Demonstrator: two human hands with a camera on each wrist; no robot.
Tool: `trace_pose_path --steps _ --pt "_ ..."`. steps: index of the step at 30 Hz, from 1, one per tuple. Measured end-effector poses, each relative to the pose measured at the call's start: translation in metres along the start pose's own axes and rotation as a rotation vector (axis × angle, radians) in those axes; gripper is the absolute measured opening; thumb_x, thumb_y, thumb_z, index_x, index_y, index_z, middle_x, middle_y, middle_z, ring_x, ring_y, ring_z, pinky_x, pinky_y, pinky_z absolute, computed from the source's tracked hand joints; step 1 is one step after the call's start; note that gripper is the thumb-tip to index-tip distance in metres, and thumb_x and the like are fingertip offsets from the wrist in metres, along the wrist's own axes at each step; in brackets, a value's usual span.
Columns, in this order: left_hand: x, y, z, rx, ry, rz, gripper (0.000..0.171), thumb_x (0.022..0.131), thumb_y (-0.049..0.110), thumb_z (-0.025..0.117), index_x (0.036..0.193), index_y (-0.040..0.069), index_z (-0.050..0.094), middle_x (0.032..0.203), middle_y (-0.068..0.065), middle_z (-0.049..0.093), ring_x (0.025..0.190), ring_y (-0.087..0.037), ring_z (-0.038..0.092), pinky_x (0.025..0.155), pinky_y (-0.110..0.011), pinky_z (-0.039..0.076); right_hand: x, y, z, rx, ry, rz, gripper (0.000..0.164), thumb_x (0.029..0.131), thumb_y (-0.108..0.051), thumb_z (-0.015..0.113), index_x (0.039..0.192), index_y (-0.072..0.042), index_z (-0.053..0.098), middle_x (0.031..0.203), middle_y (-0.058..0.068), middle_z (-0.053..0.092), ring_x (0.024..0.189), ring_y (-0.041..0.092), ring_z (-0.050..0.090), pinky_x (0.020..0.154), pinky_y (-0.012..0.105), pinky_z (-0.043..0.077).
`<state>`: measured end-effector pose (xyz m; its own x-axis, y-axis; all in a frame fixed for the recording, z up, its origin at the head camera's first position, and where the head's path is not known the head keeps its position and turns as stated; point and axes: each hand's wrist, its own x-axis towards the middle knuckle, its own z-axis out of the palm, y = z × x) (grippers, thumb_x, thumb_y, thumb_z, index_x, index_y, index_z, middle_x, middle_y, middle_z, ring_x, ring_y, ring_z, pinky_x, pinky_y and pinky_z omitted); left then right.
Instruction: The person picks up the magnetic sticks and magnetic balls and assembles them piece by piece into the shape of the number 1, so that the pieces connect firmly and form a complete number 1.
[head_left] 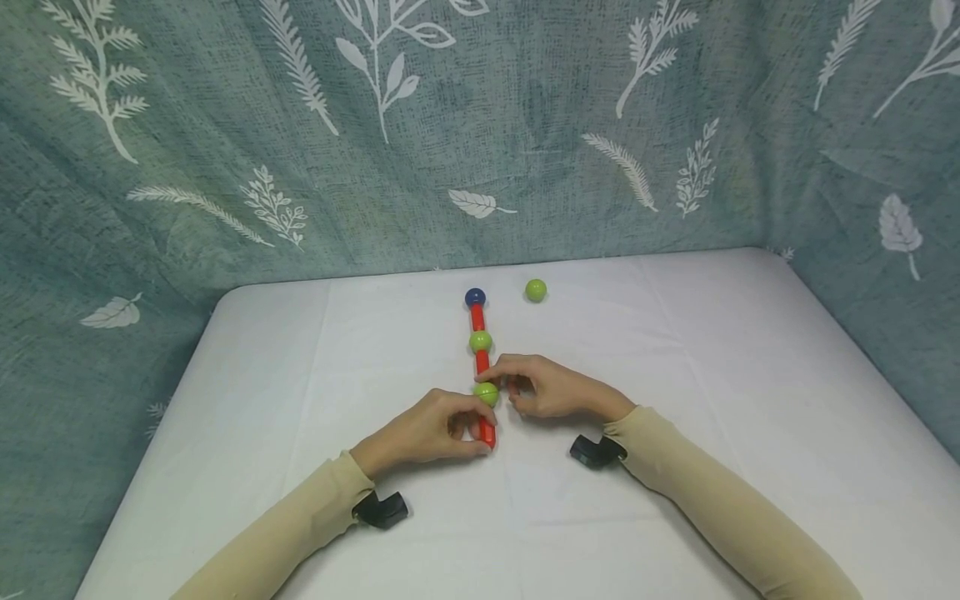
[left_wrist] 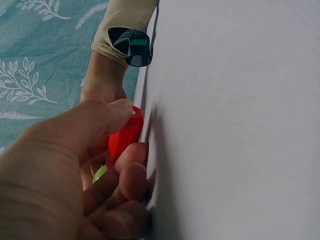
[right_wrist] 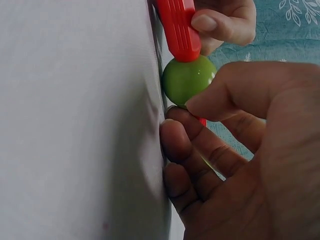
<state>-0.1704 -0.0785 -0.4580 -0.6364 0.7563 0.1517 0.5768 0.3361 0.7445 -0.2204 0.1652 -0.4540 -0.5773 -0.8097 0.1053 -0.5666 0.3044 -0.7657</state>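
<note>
A chain of red rods and balls lies on the white cloth in the head view, running from a blue ball (head_left: 476, 297) through a green ball (head_left: 480, 342) to a nearer green ball (head_left: 484, 393). My left hand (head_left: 435, 427) pinches the nearest red rod (left_wrist: 123, 137) between thumb and fingers; the rod's far end meets the nearer green ball. Across the chain reaches my right hand (head_left: 551, 387), its index fingertip on the middle red rod (head_left: 482, 361) just beyond that ball. The right thumb stands a little off the ball's right side.
A loose green ball (head_left: 536, 290) sits near the back edge, right of the blue ball. Behind the white table (head_left: 375, 333) hangs a green curtain (head_left: 525, 125) with white leaf prints. Black wrist cameras are strapped under both sleeves, close to the cloth.
</note>
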Motion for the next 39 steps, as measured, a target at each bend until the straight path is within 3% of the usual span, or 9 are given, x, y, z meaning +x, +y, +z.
trace_pose_path --steps 13,18,23,28,34,39 --pt "-0.001 -0.001 0.000 -0.024 0.002 -0.006 0.026 0.081 0.019 0.081 0.105 0.017 0.070 0.075 0.006 0.061 0.060 -0.006 0.047 0.054 -0.015 0.039 0.000 0.001 0.000 -0.008 -0.003 -0.009 0.057 0.082 0.012 0.054 0.132 -0.014 0.060 0.099 0.004 0.060 0.087 0.017 0.053 0.074 0.028 0.047" --pt "-0.001 -0.003 -0.002 -0.031 -0.006 0.019 0.032 0.081 0.020 0.081 0.111 0.016 0.069 0.076 0.005 0.062 0.058 -0.003 0.048 0.053 -0.016 0.042 0.000 0.001 -0.001 -0.013 -0.005 -0.011 0.056 0.081 0.012 0.055 0.132 -0.013 0.060 0.099 0.004 0.060 0.087 0.017 0.054 0.074 0.027 0.048" --pt "-0.003 -0.004 -0.014 -0.081 -0.025 0.007 0.039 0.082 0.019 0.081 0.118 0.017 0.066 0.079 0.007 0.064 0.059 -0.004 0.050 0.053 -0.019 0.045 0.000 0.001 -0.001 -0.018 -0.012 -0.005 0.055 0.082 0.010 0.056 0.132 -0.014 0.060 0.100 0.003 0.060 0.087 0.015 0.053 0.075 0.026 0.048" --pt "-0.004 -0.011 -0.034 -0.127 0.049 -0.049 0.038 0.082 0.022 0.080 0.117 0.017 0.067 0.082 0.004 0.065 0.054 -0.010 0.051 0.048 -0.021 0.044 0.000 0.000 -0.001 -0.023 -0.009 0.006 0.056 0.082 0.009 0.057 0.132 -0.016 0.060 0.099 0.003 0.060 0.084 0.015 0.053 0.074 0.026 0.048" --pt "-0.006 -0.022 -0.048 -0.074 0.143 -0.082 0.031 0.083 0.018 0.079 0.111 0.010 0.070 0.079 0.004 0.065 0.059 -0.011 0.051 0.053 -0.020 0.043 0.001 0.001 0.000 -0.022 -0.017 0.020 0.054 0.084 0.007 0.058 0.133 -0.014 0.059 0.102 0.000 0.060 0.082 0.013 0.055 0.074 0.025 0.049" --pt "-0.005 -0.029 -0.052 -0.044 0.129 -0.068 0.028 0.084 0.014 0.078 0.110 0.008 0.070 0.084 0.003 0.070 0.064 -0.010 0.057 0.059 -0.022 0.050 0.000 0.001 0.000 -0.025 -0.010 0.021 0.052 0.084 0.007 0.058 0.132 -0.014 0.060 0.102 -0.001 0.060 0.081 0.012 0.055 0.075 0.026 0.049"
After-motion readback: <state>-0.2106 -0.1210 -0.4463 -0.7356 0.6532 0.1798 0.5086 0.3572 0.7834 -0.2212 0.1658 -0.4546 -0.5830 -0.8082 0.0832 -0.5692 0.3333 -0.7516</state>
